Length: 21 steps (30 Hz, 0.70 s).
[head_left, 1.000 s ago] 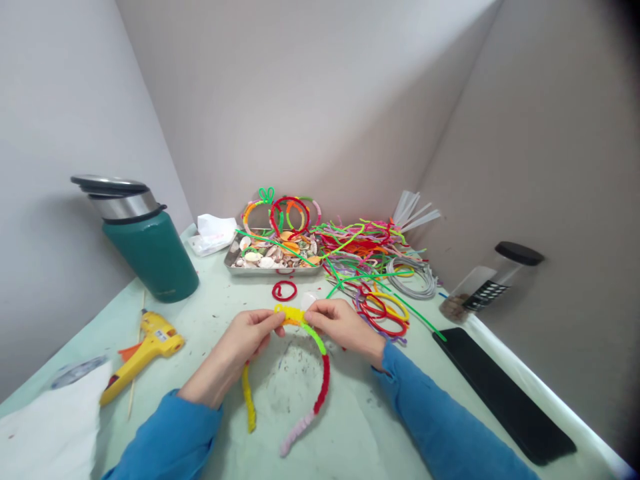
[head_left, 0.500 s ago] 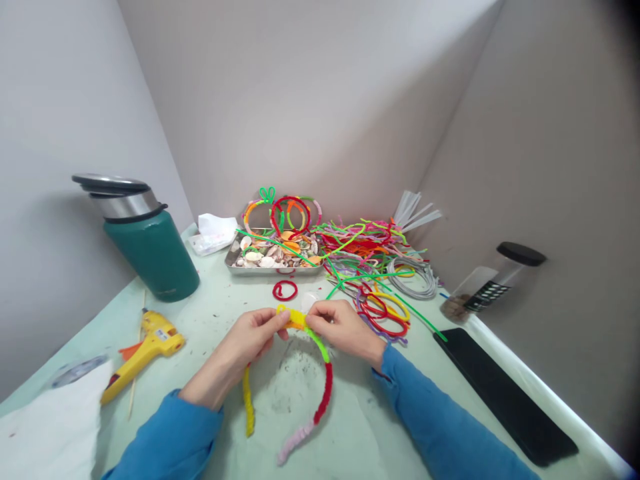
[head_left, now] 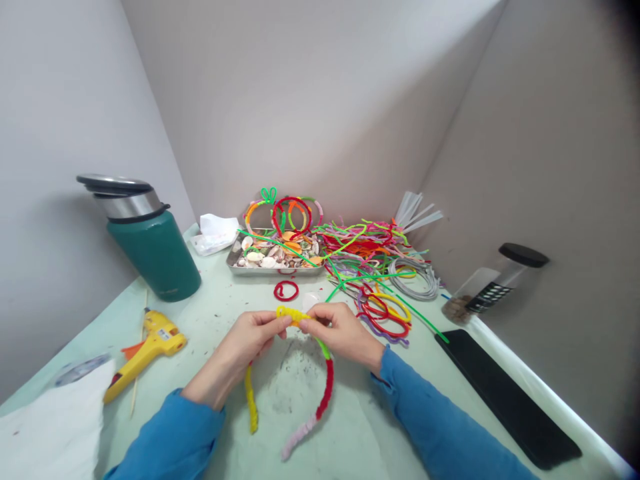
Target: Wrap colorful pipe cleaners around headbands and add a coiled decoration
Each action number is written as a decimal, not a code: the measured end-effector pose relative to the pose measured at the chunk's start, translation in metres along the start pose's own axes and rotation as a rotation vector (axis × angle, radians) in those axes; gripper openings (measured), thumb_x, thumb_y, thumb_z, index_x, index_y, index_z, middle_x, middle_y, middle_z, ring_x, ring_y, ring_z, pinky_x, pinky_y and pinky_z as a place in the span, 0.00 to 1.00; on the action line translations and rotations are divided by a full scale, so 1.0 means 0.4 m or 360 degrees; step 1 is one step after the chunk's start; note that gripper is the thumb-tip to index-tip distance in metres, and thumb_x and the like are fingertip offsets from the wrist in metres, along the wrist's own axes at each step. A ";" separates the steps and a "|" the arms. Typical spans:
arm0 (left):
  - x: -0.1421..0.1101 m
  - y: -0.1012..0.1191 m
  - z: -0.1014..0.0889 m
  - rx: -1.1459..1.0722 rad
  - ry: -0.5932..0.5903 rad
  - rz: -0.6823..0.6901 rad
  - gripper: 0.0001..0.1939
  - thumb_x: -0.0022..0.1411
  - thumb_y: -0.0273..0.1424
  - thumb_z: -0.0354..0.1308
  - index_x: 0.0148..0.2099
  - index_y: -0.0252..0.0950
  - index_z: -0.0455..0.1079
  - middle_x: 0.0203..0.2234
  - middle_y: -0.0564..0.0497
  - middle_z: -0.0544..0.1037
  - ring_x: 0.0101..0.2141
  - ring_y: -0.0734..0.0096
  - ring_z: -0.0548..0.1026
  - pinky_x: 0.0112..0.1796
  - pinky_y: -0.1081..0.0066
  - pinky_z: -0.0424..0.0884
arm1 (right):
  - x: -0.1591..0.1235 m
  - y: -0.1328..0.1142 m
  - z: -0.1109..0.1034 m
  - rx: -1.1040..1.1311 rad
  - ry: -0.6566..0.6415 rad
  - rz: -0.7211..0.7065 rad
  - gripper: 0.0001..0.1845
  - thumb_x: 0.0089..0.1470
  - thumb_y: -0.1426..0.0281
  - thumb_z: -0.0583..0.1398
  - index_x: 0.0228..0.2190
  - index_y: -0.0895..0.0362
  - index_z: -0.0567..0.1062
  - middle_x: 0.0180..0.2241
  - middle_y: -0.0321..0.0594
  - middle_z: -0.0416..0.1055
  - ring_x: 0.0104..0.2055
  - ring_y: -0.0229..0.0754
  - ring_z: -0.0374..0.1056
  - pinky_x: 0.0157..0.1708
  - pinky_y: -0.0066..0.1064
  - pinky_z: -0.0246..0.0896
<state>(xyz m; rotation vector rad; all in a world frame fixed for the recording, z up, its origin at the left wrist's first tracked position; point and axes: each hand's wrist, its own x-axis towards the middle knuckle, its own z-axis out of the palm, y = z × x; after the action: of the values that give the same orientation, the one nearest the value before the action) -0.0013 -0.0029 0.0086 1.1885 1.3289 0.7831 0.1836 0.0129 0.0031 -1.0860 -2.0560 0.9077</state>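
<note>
Multicoloured fuzzy pipe-cleaner arch (head_left: pixel 327 390): ends apart
Left hand (head_left: pixel 255 335): pinching the yellow top (head_left: pixel 295 315)
Right hand (head_left: pixel 343 331): pinching too — alongside
Flat black strip (head_left: pixel 507 397): along table's (head_left: pixel 230 293) right edge

The left hand (head_left: pixel 255 333) and the right hand (head_left: pixel 340 330) face each other near the middle of the view, a narrow gap between their fingertips. The left forearm (head_left: pixel 206 387) slants up and inward from the lower left, partly bare above the blue left sleeve (head_left: pixel 173 430). The left thumb (head_left: pixel 277 325) points inward, closed in a pinch with the index finger, the other fingers curled below. The right arm comes from the lower right, its blue right sleeve (head_left: pixel 440 413) reaching close to the wrist. The right thumb (head_left: pixel 311 327) points inward beneath a bent index finger, also pinching.
</note>
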 end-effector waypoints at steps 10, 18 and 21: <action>-0.010 0.011 -0.001 0.0016 -0.0021 0.0078 0.21 0.53 0.48 0.53 0.27 0.33 0.68 0.07 0.62 0.53 0.11 0.82 0.48 0.15 0.77 0.42 | -0.002 -0.015 0.002 -0.0006 0.0045 0.0080 0.13 0.53 0.65 0.55 0.22 0.60 0.70 0.17 0.31 0.59 0.21 0.31 0.53 0.20 0.22 0.45; -0.010 0.008 -0.002 0.0050 0.0002 0.0089 0.23 0.55 0.48 0.50 0.31 0.31 0.71 0.07 0.61 0.55 0.11 0.82 0.49 0.15 0.77 0.43 | 0.000 -0.011 0.000 -0.0044 0.0068 0.0097 0.13 0.53 0.66 0.55 0.21 0.59 0.69 0.17 0.30 0.58 0.20 0.31 0.53 0.20 0.23 0.44; -0.008 0.003 -0.003 0.0060 -0.0011 0.0062 0.22 0.55 0.46 0.51 0.31 0.31 0.72 0.07 0.61 0.55 0.11 0.82 0.49 0.15 0.77 0.43 | 0.000 -0.004 0.004 0.0009 0.0056 0.0108 0.11 0.53 0.65 0.55 0.24 0.59 0.71 0.18 0.31 0.60 0.21 0.31 0.54 0.20 0.22 0.45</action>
<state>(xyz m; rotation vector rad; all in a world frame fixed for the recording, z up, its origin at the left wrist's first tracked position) -0.0029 -0.0053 0.0107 1.2493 1.3234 0.7840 0.1816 0.0119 0.0033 -1.1666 -1.9974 0.9210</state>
